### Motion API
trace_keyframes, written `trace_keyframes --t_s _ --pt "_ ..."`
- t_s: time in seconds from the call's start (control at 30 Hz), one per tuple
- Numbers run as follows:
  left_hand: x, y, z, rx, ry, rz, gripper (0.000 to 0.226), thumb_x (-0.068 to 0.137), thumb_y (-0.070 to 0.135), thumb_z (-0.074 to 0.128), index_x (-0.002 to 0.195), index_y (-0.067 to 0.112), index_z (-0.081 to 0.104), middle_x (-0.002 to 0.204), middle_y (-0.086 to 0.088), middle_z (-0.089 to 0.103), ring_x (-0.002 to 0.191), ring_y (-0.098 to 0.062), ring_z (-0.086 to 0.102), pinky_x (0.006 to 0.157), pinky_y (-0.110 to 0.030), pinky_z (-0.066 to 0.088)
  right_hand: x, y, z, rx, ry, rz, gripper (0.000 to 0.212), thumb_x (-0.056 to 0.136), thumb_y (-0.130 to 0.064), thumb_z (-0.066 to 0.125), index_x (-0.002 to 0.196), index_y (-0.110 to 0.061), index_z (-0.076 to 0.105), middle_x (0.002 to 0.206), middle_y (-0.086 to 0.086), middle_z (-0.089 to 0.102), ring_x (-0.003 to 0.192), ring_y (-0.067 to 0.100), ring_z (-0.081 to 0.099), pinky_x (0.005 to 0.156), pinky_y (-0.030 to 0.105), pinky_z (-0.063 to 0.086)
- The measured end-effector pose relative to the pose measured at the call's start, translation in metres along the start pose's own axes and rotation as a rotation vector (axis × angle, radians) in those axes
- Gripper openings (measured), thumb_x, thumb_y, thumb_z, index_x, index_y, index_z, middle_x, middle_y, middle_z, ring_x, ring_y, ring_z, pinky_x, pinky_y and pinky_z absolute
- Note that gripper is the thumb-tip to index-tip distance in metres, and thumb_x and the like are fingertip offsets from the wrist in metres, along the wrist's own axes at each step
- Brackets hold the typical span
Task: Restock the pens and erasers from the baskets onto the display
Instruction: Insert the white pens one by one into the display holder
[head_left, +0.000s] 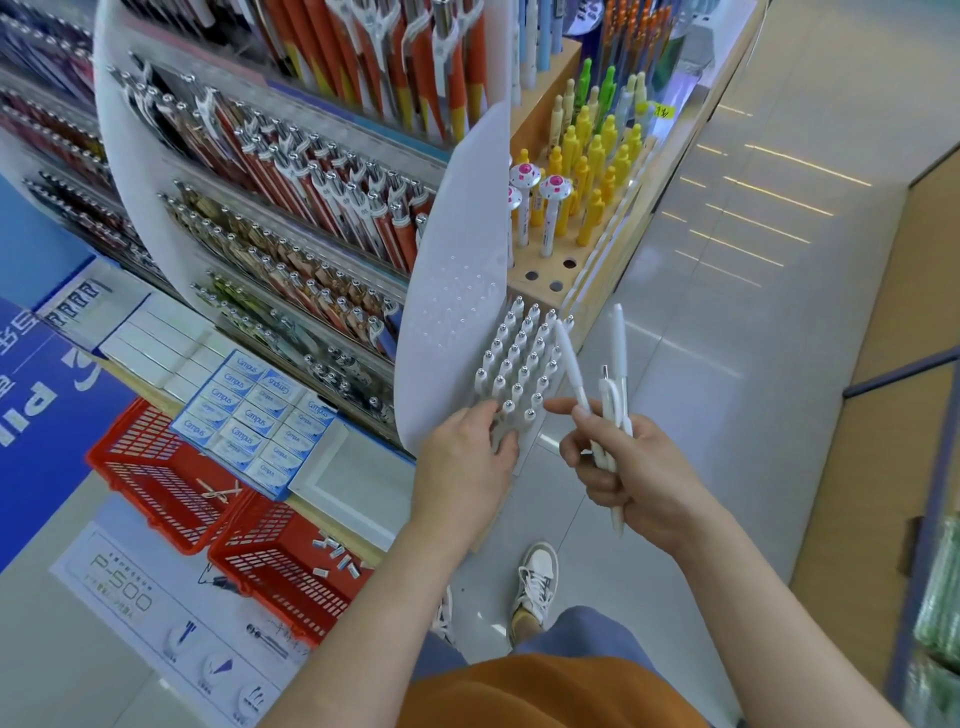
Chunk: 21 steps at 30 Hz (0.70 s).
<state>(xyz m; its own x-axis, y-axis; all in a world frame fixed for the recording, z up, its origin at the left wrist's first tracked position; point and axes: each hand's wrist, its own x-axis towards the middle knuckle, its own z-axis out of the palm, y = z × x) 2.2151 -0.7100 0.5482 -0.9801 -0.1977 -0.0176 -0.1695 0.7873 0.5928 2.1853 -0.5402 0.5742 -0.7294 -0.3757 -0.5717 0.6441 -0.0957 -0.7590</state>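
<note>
Head view: my right hand (639, 467) grips a few white pens (618, 343) mid-barrel beside the full rack (519, 364), which my left hand (467, 462) touches with loose fingers; light, stiff and slick, they seem best pinched singly near the middle.

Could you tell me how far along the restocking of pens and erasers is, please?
Looks done: the white pen rack is almost full. In hand: the right hand grips a few white pens, while the left hand touches the rack. Left: a few leftover pens lie in one red basket and loose erasers in the other basket.
</note>
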Motion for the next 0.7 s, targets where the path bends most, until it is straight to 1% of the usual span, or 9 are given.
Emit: trace_keyframes --t_s 0.07,0.17,0.3,0.37,0.43,0.53,0.6,0.67,0.7 --pt "-0.002 0.000 -0.002 -0.050 0.022 0.005 0.012 0.088 0.028 0.060 0.095 0.020 0.066 0.078 0.004 0.065 0.070 -0.016 0.058 0.064 -0.032 0.045 0.001 0.000 0.001 0.009 -0.001 0.004 0.026 0.097 -0.025 0.052 0.110 -0.011 0.069 0.067 0.005 0.049 0.046 0.010 0.027 0.040 0.018 0.020" --pt "0.001 0.000 -0.001 -0.051 0.043 -0.017 0.020 0.090 0.032 0.058 0.081 0.017 0.067 0.069 0.001 0.067 0.064 -0.018 0.060 0.061 -0.036 0.047 0.002 0.000 0.004 0.018 0.002 0.011 0.026 0.097 -0.023 0.052 0.111 -0.009 0.069 0.067 0.004 0.048 0.048 0.010 0.027 0.041 0.018 0.019" --pt "0.006 0.001 0.001 0.015 0.098 0.023 0.022 0.085 0.029 0.065 0.068 0.015 0.065 0.059 -0.001 0.064 0.054 -0.021 0.057 0.048 -0.027 0.040 0.002 0.003 0.007 0.001 0.015 -0.019 0.024 0.097 -0.021 0.051 0.112 -0.011 0.068 0.067 0.003 0.046 0.048 0.011 0.028 0.042 0.018 0.020" --pt "0.008 0.004 0.001 0.049 0.094 0.036 0.024 0.085 0.030 0.066 0.066 0.015 0.064 0.059 -0.001 0.063 0.053 -0.021 0.057 0.048 -0.025 0.035 0.001 0.005 0.009 -0.024 0.009 -0.046 0.024 0.097 -0.023 0.051 0.111 -0.014 0.068 0.066 0.004 0.046 0.046 0.011 0.027 0.042 0.019 0.020" --pt "0.008 0.009 -0.004 0.064 0.024 0.002 0.024 0.088 0.033 0.063 0.073 0.015 0.067 0.066 -0.002 0.066 0.061 -0.022 0.060 0.053 -0.026 0.036 -0.001 0.005 0.010 -0.050 -0.005 -0.054 0.024 0.097 -0.026 0.051 0.110 -0.016 0.069 0.064 0.004 0.045 0.045 0.012 0.027 0.042 0.020 0.020" --pt "0.005 0.018 -0.027 0.032 -0.041 -0.082 0.021 0.087 0.035 0.061 0.102 0.022 0.069 0.084 0.004 0.069 0.077 -0.016 0.063 0.069 -0.027 0.047 -0.004 0.002 0.008 -0.088 -0.059 -0.016 0.026 0.095 -0.030 0.052 0.109 -0.017 0.070 0.063 0.005 0.039 0.046 0.013 0.024 0.041 0.020 0.019" --pt "0.000 0.024 -0.046 -0.307 -0.072 -0.202 0.027 0.088 0.027 0.063 0.115 0.025 0.064 0.089 0.007 0.068 0.076 -0.011 0.064 0.075 -0.030 0.054 -0.006 -0.002 0.006 -0.153 -0.131 0.024 0.028 0.092 -0.032 0.056 0.108 -0.015 0.071 0.062 0.005 0.037 0.046 0.013 0.023 0.042 0.021 0.017" --pt "-0.006 0.032 -0.061 -0.815 -0.179 -0.365 0.023 0.090 0.014 0.062 0.112 0.021 0.064 0.088 0.001 0.068 0.070 -0.012 0.065 0.071 -0.033 0.057 -0.008 -0.005 0.007 -0.215 -0.228 0.050 0.025 0.090 -0.032 0.063 0.104 -0.013 0.071 0.061 0.005 0.038 0.046 0.013 0.024 0.044 0.022 0.015" --pt "-0.008 0.035 -0.065 -0.942 -0.208 -0.394 0.020 0.090 0.011 0.061 0.108 0.017 0.065 0.084 0.000 0.069 0.068 -0.013 0.066 0.068 -0.031 0.057 -0.008 -0.006 0.008 -0.225 -0.272 0.055 0.022 0.088 -0.032 0.064 0.099 -0.014 0.071 0.061 0.006 0.040 0.045 0.013 0.025 0.043 0.022 0.016"
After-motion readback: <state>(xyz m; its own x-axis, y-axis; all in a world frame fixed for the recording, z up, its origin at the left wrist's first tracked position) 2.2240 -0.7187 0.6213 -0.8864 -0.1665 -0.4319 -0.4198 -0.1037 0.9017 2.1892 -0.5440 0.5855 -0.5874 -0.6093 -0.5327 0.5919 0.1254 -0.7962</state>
